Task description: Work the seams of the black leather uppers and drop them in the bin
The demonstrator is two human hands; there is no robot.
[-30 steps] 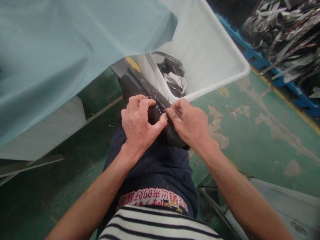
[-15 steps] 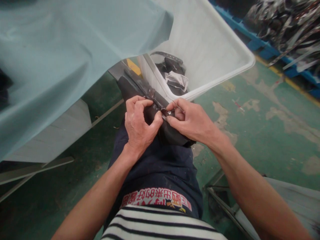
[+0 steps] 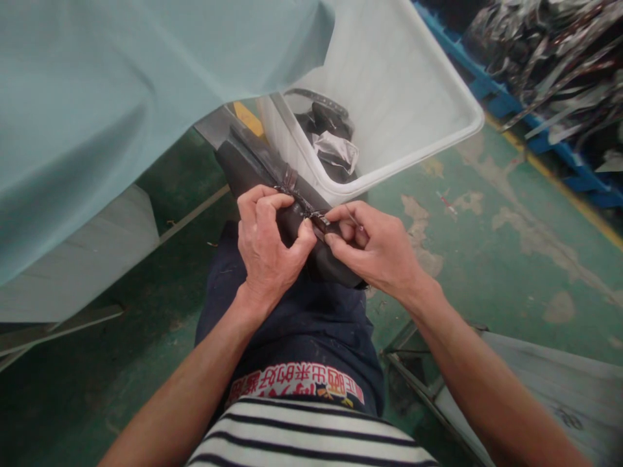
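Observation:
A long black leather piece [image 3: 253, 170] with a zipper along it lies over my knee, above my dark blue trousers. My left hand [image 3: 267, 245] is closed on it, fingers curled over the top edge and thumb pressed beside the zipper. My right hand [image 3: 374, 250] pinches the small metal zipper pull [image 3: 323, 219] between thumb and forefinger, right against my left thumb. The lower end of the leather piece is hidden under both hands.
A white plastic bin [image 3: 413, 97] stands just beyond my hands, holding black pieces and a silvery one [image 3: 333, 148]. A pale blue cloth [image 3: 121, 84] hangs over a table on the left. Blue pallets with shiny scraps [image 3: 549, 58] lie far right. Worn green floor surrounds me.
The hands have kept their grip on the leather piece and zipper. My right fingers shifted slightly at the pull, and the view drifted a little.

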